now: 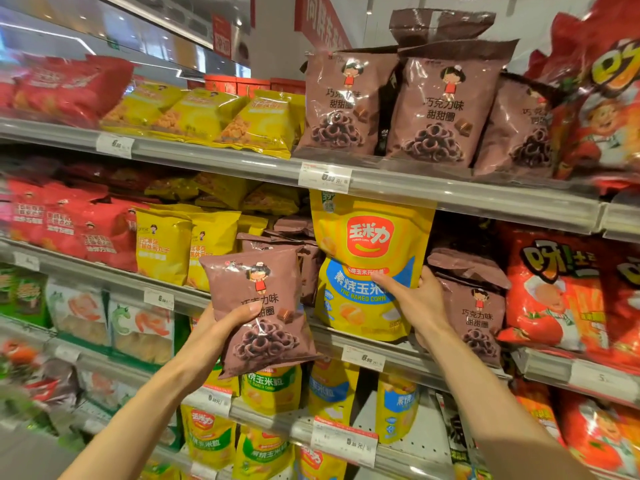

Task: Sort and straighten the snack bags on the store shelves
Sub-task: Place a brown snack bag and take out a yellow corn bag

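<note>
My left hand (227, 322) grips a brown chocolate-ring snack bag (258, 308) by its left edge, held upright in front of the middle shelf. My right hand (417, 299) holds the lower right part of a tall yellow baked-corn bag (367, 258), thumb on its front and fingers behind its right edge. That yellow bag stands on the middle shelf (398, 358) between brown bags. More brown ring bags (479, 317) sit to its right, some lying tilted. Three brown ring bags (440, 109) stand upright on the top shelf.
Yellow bags (204, 116) and red bags (65, 84) lie on the top shelf at left. Red tomato-snack bags (561, 296) fill the right side. Smaller yellow corn bags (270, 389) stand on the lower shelf. Price tags (325, 177) line the shelf rails.
</note>
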Action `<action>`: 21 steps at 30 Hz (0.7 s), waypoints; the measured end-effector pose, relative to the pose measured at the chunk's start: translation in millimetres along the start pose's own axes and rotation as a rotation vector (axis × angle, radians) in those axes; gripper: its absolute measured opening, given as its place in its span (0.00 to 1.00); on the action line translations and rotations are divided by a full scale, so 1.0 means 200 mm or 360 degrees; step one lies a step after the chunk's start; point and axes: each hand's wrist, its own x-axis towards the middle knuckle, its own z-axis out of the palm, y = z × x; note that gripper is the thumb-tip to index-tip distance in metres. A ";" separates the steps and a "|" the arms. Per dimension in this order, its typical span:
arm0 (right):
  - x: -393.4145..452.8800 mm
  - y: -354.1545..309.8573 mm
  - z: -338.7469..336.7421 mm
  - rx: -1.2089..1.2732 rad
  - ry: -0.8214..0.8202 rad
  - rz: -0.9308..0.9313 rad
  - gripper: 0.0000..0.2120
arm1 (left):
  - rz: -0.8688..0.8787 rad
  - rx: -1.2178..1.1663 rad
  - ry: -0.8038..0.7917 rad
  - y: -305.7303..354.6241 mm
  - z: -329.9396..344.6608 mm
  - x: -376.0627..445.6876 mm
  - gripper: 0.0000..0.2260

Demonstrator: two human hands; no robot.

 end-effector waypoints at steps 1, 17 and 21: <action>0.00 0.00 0.00 0.0021 -0.0019 -0.0013 0.27 | -0.0010 -0.0003 0.0010 0.00 -0.02 0.00 0.48; -0.13 0.02 -0.07 0.0197 -0.0506 0.0014 0.18 | 0.0045 0.0065 0.0039 0.00 -0.16 -0.01 0.48; -0.13 0.10 -0.09 0.0258 -0.0376 -0.0028 0.21 | 0.0030 -0.0020 -0.0025 -0.01 -0.06 0.05 0.42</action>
